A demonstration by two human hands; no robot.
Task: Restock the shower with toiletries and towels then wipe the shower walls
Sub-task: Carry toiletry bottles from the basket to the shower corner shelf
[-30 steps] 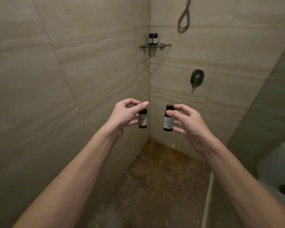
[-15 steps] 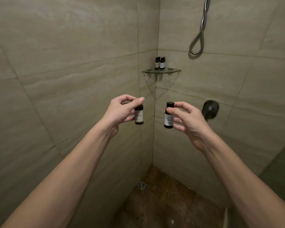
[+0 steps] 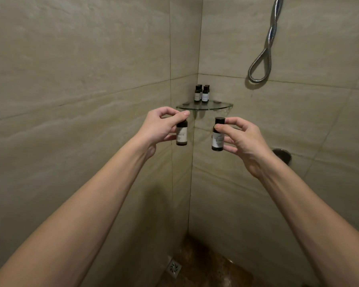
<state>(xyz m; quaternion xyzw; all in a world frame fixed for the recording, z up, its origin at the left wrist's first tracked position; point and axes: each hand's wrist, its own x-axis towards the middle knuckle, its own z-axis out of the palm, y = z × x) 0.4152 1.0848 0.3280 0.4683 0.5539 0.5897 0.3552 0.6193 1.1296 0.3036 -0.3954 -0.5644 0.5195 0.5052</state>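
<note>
My left hand pinches a small dark toiletry bottle by its top; the bottle hangs upright with a pale label. My right hand holds a second small dark bottle upright by its black cap and neck. Both bottles are held just below and in front of a glass corner shelf. On that shelf, tucked into the corner, stand several matching small bottles. Beige tiled shower walls meet at the corner behind the shelf.
A chrome shower hose loops down the right wall. A dark round mixer knob sits on that wall right of my right hand. A square floor drain lies in the brown floor near the corner.
The view has tilted up and drawn nearer the corner. Both hands with their bottles have come closer to the glass shelf, now just under its front edge.
</note>
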